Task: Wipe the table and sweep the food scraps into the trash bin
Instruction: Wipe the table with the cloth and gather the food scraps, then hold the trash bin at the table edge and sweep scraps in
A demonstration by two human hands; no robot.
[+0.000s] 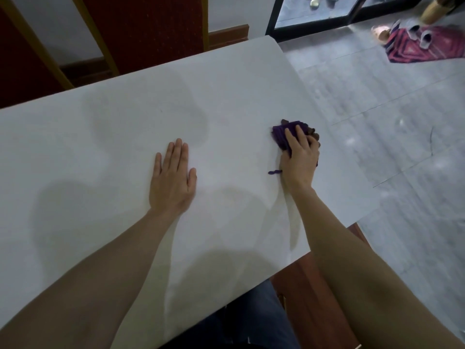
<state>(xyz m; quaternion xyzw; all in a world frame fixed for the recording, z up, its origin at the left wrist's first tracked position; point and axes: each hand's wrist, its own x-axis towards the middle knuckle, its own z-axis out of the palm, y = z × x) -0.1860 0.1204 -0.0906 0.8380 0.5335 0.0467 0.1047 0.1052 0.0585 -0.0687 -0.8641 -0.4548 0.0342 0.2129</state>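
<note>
A white table (100,147) fills most of the view. My right hand (299,159) grips a bunched purple cloth (283,133) near the table's right edge, fingers curled over it. Small dark brown food scraps (313,133) lie bunched against the far side of the cloth, right at the edge. My left hand (173,180) rests flat on the tabletop near the middle, fingers straight and together, holding nothing. No trash bin is in view.
Red chairs with yellow frames (141,28) stand behind the far edge of the table. To the right lies grey tiled floor (390,109), with a red patterned mat (425,46) and slippers by a glass door. A wooden seat edge (314,285) shows beneath the table's near corner.
</note>
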